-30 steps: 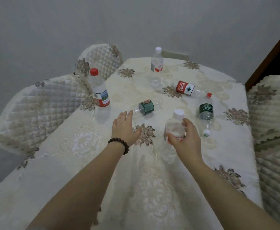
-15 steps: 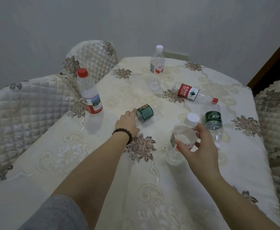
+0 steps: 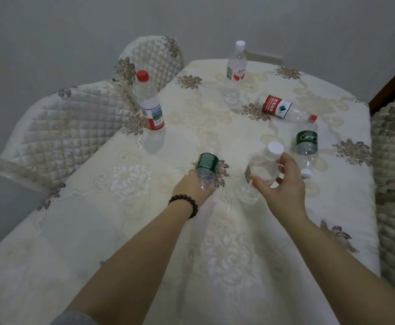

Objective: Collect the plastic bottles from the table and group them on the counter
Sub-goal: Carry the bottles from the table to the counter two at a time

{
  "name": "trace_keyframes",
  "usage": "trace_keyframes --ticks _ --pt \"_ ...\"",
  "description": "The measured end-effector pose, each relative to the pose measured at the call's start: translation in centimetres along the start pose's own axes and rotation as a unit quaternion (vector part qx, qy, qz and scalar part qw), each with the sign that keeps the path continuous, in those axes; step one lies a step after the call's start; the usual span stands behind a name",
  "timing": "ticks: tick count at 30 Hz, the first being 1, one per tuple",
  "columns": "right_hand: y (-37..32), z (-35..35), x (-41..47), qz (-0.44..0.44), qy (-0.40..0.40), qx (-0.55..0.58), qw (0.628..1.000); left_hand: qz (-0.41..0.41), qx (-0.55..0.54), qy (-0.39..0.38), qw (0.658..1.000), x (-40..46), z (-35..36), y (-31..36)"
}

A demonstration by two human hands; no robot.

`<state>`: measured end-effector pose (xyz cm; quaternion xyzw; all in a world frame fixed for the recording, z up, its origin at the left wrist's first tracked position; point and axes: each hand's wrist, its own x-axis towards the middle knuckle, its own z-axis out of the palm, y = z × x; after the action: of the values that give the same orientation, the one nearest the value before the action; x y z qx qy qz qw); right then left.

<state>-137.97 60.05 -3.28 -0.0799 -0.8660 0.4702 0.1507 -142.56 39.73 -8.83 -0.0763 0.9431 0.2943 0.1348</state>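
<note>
Green-label bottle now seemingly within left fingers

Table under cream floral cloth: two bottles upright, two lying.

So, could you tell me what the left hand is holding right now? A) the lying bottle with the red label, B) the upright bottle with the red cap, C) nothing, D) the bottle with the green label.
D: the left hand grips the base end of the green-label bottle.
</note>
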Motion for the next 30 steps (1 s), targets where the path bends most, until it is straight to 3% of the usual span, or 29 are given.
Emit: trace_keyframes --ticks 9,11,13,15,19,23,30 --pt "-0.4 -2.4 -5.0 0.002 -0.037 0.009 0.999 -0.034 0.059 -0.016 0.998 -7.8 0.3 -0.9" --pt "-0.3 -3.1 -5.3 0.010 -0.034 0.014 0.999 0.014 0.066 0.024 0.997 -7.7 -0.4 -1.5" --pt "0.0 -3.8 -5.6 0.021 -0.035 0.017 0.999 0.116 0.088 0.041 0.988 -7.0 -1.6 -2.3" --pt "0.3 -4.4 -5.9 0.027 -0.039 0.010 0.999 0.207 0.155 0.006 0.966 -6.0 -2.7 -2.7" --pt "1.0 -5.0 -6.4 0.034 -0.043 0.002 0.998 0.306 0.319 -0.083 0.893 -4.6 -3.0 -1.5" --pt "1.0 -5.1 -6.9 0.036 -0.055 0.002 0.998 0.340 0.405 -0.121 0.840 -4.0 -2.0 -0.5" --pt "0.5 -4.5 -7.2 0.044 -0.039 0.004 0.998 0.354 0.384 -0.048 0.851 -2.6 -0.9 -1.0"
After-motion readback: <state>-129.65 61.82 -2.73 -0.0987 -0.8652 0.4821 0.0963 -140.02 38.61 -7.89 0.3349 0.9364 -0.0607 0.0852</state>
